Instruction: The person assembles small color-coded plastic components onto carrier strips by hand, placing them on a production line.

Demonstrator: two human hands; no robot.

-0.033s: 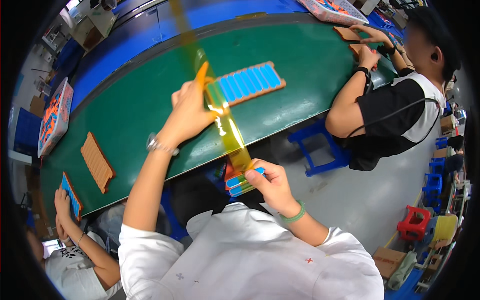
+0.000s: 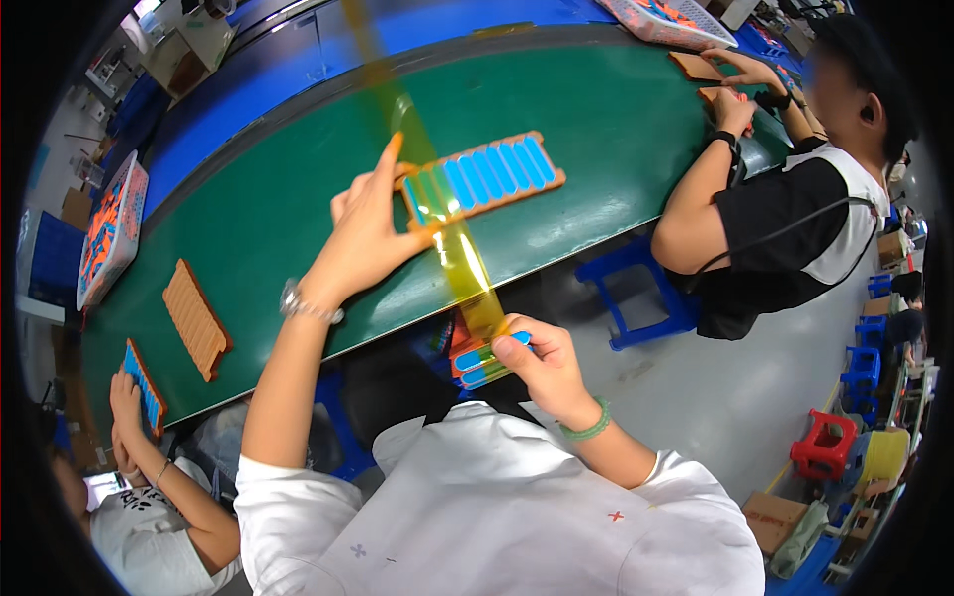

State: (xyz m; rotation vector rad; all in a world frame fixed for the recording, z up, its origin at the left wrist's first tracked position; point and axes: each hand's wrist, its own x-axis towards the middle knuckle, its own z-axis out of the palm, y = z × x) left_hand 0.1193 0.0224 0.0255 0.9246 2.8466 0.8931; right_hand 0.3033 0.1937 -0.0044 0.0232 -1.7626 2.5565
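Observation:
A brown tray (image 2: 542,184) filled with a row of blue strips (image 2: 497,171) lies on the green table (image 2: 616,129). My left hand (image 2: 368,233), a watch on its wrist, grips the tray's left end between thumb and forefinger. A long translucent yellow strip (image 2: 462,263) runs from the top of the view down across the tray's left end to my lap. My right hand (image 2: 547,363), with a green bracelet, is closed on a small stack of blue pieces (image 2: 477,363) at the yellow strip's lower end.
A co-worker in black and white (image 2: 785,209) at the right handles brown trays (image 2: 696,68). Another person (image 2: 149,507) at lower left holds a blue-filled tray (image 2: 142,385). An empty brown tray (image 2: 196,318), parts baskets (image 2: 104,228) (image 2: 661,15), a blue stool (image 2: 636,288) and a red stool (image 2: 823,447) stand around.

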